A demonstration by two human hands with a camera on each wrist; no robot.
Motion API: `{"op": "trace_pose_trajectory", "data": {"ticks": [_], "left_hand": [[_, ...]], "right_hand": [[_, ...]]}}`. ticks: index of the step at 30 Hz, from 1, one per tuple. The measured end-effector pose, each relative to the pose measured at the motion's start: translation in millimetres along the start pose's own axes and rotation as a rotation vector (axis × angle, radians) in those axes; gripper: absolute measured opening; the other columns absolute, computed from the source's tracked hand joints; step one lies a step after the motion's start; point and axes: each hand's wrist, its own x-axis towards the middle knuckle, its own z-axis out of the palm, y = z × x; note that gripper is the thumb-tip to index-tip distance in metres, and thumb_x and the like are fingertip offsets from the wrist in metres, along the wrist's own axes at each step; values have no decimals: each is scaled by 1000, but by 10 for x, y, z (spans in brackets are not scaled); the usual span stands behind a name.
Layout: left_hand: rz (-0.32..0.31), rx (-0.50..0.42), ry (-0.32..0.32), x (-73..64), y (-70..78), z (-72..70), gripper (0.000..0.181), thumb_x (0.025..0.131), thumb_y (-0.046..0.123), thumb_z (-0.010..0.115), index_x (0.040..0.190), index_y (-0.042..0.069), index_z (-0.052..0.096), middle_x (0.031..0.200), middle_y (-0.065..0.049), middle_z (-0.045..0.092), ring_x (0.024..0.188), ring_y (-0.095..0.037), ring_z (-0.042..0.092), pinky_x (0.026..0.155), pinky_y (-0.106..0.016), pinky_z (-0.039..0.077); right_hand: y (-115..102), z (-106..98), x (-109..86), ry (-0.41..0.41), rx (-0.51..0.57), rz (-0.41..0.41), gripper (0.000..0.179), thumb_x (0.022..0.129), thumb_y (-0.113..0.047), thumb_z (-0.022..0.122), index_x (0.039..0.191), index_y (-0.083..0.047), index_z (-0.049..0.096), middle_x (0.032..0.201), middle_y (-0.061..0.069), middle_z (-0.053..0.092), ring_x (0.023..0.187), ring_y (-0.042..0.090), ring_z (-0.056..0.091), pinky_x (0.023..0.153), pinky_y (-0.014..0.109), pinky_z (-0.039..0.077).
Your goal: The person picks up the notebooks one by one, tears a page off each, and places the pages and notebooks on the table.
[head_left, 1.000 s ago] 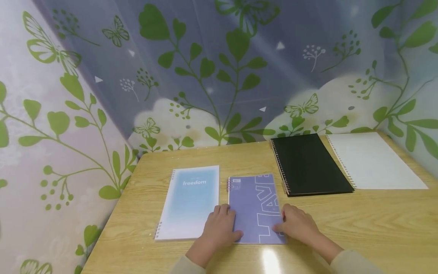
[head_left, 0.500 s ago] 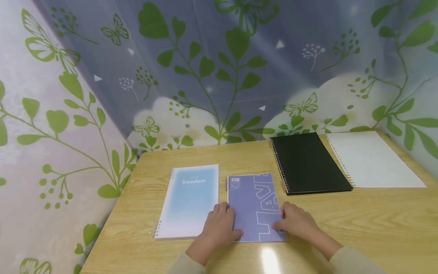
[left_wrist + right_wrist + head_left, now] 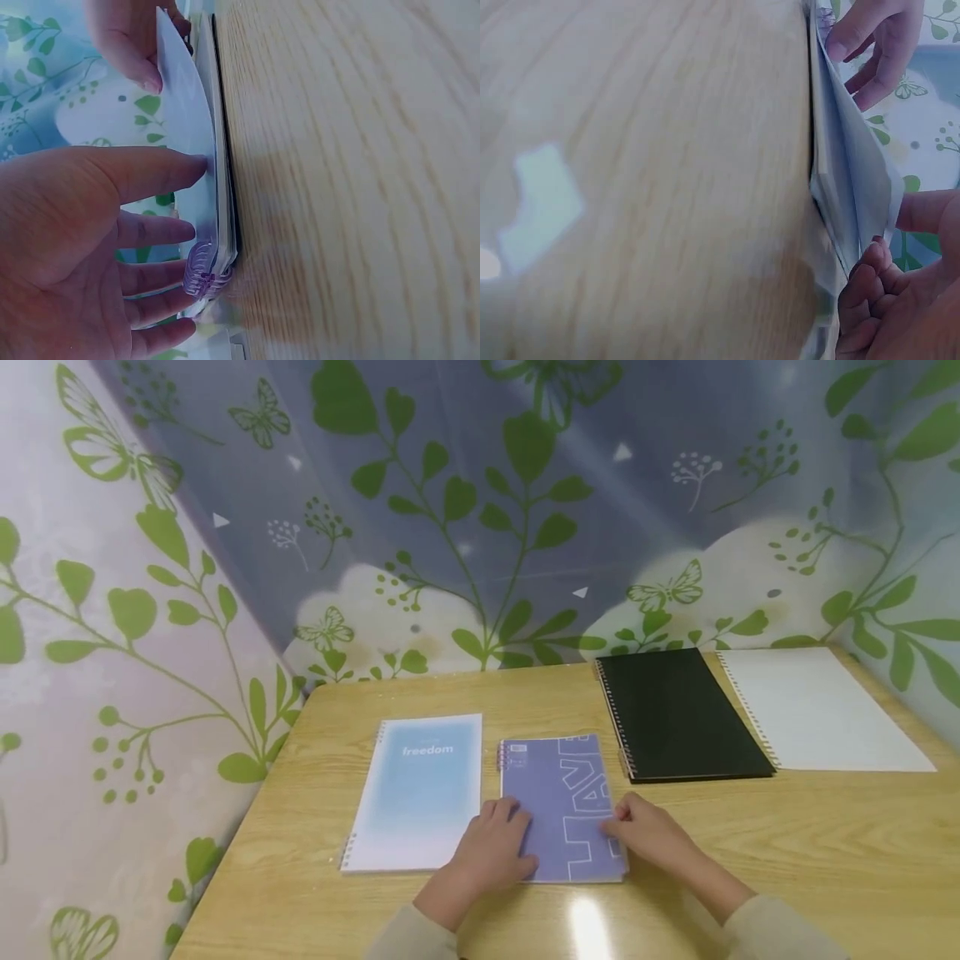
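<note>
A purple spiral notebook (image 3: 551, 793) with outlined white letters lies on the table in front of me. My left hand (image 3: 491, 847) rests along its left side, thumb on the cover near the bottom edge. In the left wrist view this left hand (image 3: 97, 247) has its fingers extended beside the purple coil (image 3: 201, 279). At the right edge, my right hand (image 3: 660, 835) pinches the front cover. The right wrist view shows the cover (image 3: 874, 176) bowed up from the pages, its edge between the thumb and curled fingers of my right hand (image 3: 904, 300).
A light blue "freedom" notebook (image 3: 423, 802) lies just left on the wooden table (image 3: 787, 843). Farther back on the right are a black spiral notebook (image 3: 682, 718) and a white spiral-bound one (image 3: 821, 710). A leaf-patterned curtain (image 3: 420, 527) hangs behind the table.
My right hand has raised the right edge of the purple notebook's cover slightly. My left hand stays on the notebook's left side. The head view has shifted a little.
</note>
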Motion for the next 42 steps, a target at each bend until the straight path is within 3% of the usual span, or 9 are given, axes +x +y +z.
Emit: {"op": "trace_pose_trajectory", "data": {"ticks": [10, 17, 28, 35, 42], "left_hand": [[11, -42, 20, 31, -11, -15, 53, 87, 41, 57, 129, 9, 51, 132, -11, 46, 119, -28, 44, 96, -41, 42], [47, -88, 60, 54, -1, -36, 52, 88, 42, 56, 127, 8, 52, 127, -11, 51, 113, -27, 49, 93, -39, 46], [-14, -168, 21, 94, -11, -128, 52, 92, 44, 49, 132, 10, 48, 130, -11, 50, 117, -27, 51, 95, -40, 46], [-35, -229, 51, 121, -68, -193, 50, 93, 41, 49, 130, 9, 50, 126, -12, 54, 111, -26, 56, 91, -38, 48], [-39, -288, 81, 182, -76, -257, 46, 95, 41, 46, 127, 9, 52, 122, -8, 58, 110, -21, 58, 89, -34, 49]], "right_hand": [[-76, -23, 29, 15, 90, 10, 21, 84, -20, 58, 87, -1, 52, 78, 6, 49, 74, 17, 46, 60, 25, 35], [-166, -21, 10, 44, 130, -50, 23, 89, -25, 55, 87, -3, 57, 79, 4, 54, 74, 15, 45, 62, 26, 36], [-349, -24, -83, 84, 86, -99, 18, 91, -23, 53, 94, -6, 58, 89, 6, 59, 79, 16, 50, 68, 27, 41], [-456, 12, -116, 84, 100, -160, 31, 95, -30, 47, 114, -8, 59, 109, 11, 64, 100, 24, 59, 83, 39, 49], [-591, 43, -135, 86, 107, -209, 38, 97, -33, 44, 124, -8, 55, 114, 14, 63, 101, 27, 61, 79, 39, 50]]}}
